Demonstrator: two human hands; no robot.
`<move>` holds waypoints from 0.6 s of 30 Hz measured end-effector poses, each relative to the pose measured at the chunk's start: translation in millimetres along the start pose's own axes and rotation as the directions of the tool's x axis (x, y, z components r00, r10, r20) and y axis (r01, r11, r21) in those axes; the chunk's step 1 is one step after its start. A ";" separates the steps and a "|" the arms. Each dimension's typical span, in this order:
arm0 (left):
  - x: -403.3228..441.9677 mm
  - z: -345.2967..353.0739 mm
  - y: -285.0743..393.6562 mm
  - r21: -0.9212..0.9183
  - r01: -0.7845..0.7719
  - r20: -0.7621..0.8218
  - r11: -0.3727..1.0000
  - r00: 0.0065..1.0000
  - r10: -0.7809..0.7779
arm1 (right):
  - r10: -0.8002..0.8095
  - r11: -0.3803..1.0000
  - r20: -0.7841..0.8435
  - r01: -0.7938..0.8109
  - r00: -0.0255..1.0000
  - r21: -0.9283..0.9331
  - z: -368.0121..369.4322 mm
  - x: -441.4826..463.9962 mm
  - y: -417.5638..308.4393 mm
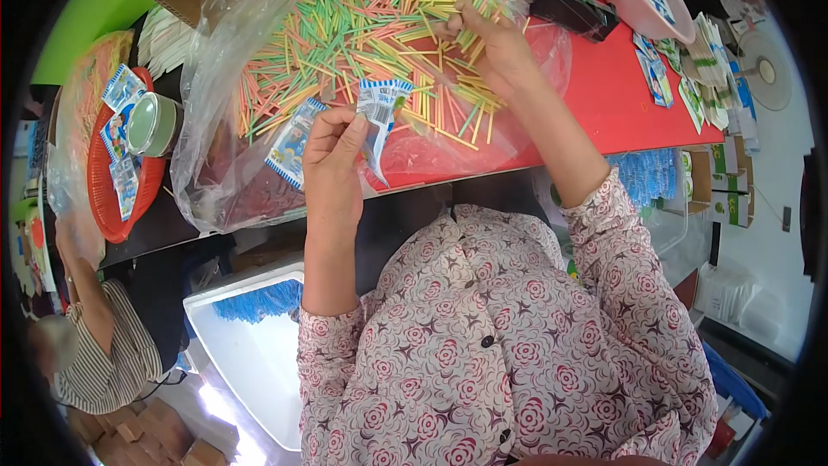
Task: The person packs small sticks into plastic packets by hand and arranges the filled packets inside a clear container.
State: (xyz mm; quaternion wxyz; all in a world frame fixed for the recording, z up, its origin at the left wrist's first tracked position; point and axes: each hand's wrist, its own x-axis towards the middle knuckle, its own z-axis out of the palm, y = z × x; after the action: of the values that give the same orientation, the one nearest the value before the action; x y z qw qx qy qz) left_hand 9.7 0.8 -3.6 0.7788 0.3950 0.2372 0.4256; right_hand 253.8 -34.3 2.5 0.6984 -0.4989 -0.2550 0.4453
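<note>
My left hand [335, 145] is closed, pinching a small blue-and-white printed packet [378, 116] between thumb and fingers. A second packet of the same kind [291, 145] lies just behind that hand; I cannot tell whether the hand touches it. My right hand [493, 41] reaches over a heap of thin pink, green and yellow sticks [345, 43]. Its fingers are curled together at the heap's right side, and what they hold is too small to make out. The heap lies in a clear plastic bag [228, 177], spread wide on the red table [608, 91].
A red basket [103, 181] at left holds packets and a round green-lidded tub [153, 125]. A black tape dispenser [573, 10], a pink basin [638, 0] and more packets [655, 73] stand at right. A white bin [259, 371] is below. Another person's striped sleeve [99, 328] shows at left.
</note>
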 end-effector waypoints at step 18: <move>2.4 9.6 -13.6 0.242 -0.078 0.005 0.967 0.997 0.079 | -0.113 0.977 -0.145 0.137 0.983 0.165 23.4 -6.1 -5.3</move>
State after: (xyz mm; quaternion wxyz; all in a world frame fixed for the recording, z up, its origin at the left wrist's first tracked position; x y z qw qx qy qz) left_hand 24.2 -5.5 -9.3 0.7070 0.4952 0.2732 0.4246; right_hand 234.2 -29.2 16.6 0.7816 -0.4477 -0.1985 0.3863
